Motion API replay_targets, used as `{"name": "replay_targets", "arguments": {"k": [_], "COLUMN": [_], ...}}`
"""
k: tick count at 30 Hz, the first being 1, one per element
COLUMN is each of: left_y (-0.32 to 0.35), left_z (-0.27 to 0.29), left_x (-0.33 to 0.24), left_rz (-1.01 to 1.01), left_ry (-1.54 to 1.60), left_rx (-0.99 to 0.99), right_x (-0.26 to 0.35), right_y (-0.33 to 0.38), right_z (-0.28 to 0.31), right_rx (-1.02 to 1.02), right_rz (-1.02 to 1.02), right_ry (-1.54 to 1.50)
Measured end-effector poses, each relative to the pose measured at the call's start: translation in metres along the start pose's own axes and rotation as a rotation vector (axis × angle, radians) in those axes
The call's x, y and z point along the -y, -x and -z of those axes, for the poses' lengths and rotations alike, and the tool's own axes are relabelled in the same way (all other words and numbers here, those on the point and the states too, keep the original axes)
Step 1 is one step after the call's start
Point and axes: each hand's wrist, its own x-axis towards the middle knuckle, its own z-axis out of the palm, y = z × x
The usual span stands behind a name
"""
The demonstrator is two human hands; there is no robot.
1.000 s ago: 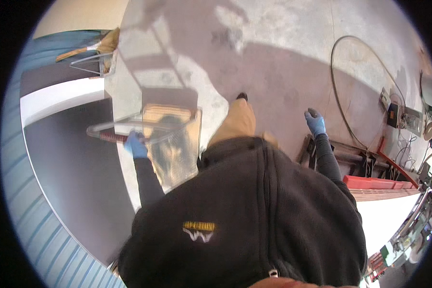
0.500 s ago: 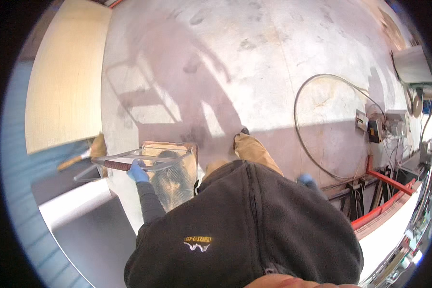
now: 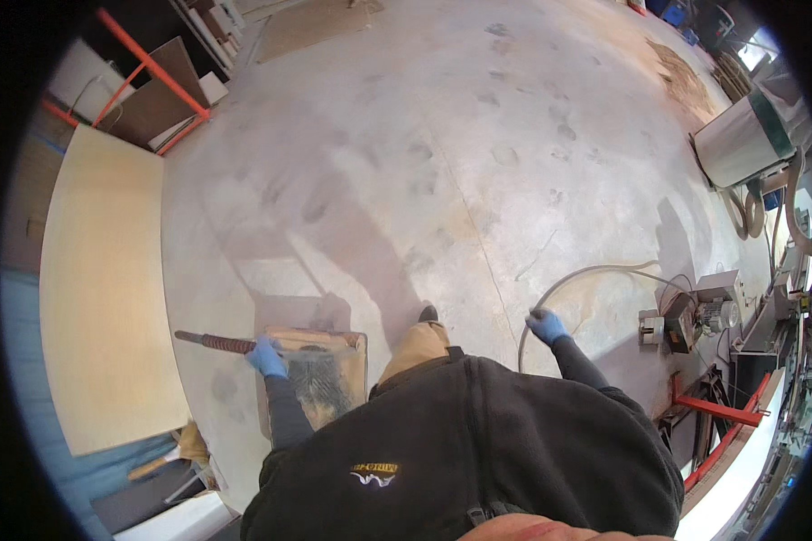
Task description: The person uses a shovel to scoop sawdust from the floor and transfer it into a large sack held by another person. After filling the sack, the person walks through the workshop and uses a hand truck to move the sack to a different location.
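Note:
My left hand [image 3: 266, 357], in a blue glove, is closed around the brown ribbed grip [image 3: 228, 343] of a metal push handle. Below and beside it is the trolley's worn platform [image 3: 361, 353], with a tan edge and a dark ribbed mat [image 3: 316, 377]; my sleeve and jacket hide part of it. Out to my right, my gloved right hand [image 3: 544, 325] overlaps the line of a thick hose [image 3: 595, 270] that curves across the floor. Whether that hand touches the hose, and how its fingers are set, I cannot make out.
A long pale wooden board [image 3: 108, 288] runs along the left, with a brush [image 3: 182, 446] by its near end. A red frame [image 3: 167, 81] leans beyond it. To the right stand a motor unit [image 3: 681, 320], a red bar [image 3: 717, 410] and a white bin [image 3: 744, 140].
My view has tilted up, showing more floor ahead. My right hand has swung forward from beside my body. My left hand stays on the grip, and the handle's outline looks narrower.

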Motion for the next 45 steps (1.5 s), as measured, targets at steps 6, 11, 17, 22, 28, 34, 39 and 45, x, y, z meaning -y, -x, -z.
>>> {"name": "replay_targets", "arguments": {"k": [6,11,17,22,28,34,39,45], "left_y": [-0.091,-0.116,-0.086,-0.071,-0.034,0.060,0.169,0.319], "left_z": [-0.344,-0.613,-0.949,-1.237,-1.569,-1.880,-2.145,-2.431], "left_x": [-0.033,-0.056,-0.079,-0.088,-0.089,-0.091,-0.090,-0.089], "left_rz": [0.060,-0.006,0.021,0.016,-0.029,-0.021,-0.058,-0.044], "left_ry": [-0.090,-0.148,-0.252,-0.177,-0.155,-0.229,-0.242,-0.189], "left_rx": [0.023,0.176,0.268,0.409,0.477,0.628,0.721,0.825], "right_x": [-0.110,-0.133,0.030,0.253,0.270,0.049,-0.126,-0.187], "right_y": [-0.094,-0.280,-0.617,-0.850,-1.056,-1.151,-1.209,-1.396], "right_z": [0.039,0.086,0.323,0.515,0.640,0.704,0.733,0.908], "right_rx": [0.348,0.527,0.262,-0.184,-0.230,0.201,0.296,0.316], "right_rz": [-0.304,-0.340,-0.092,0.228,0.346,-0.451,-0.483,-0.518], "right_ry": [0.299,0.291,0.311,-0.222,-0.326,0.048,0.046,-0.122]}}
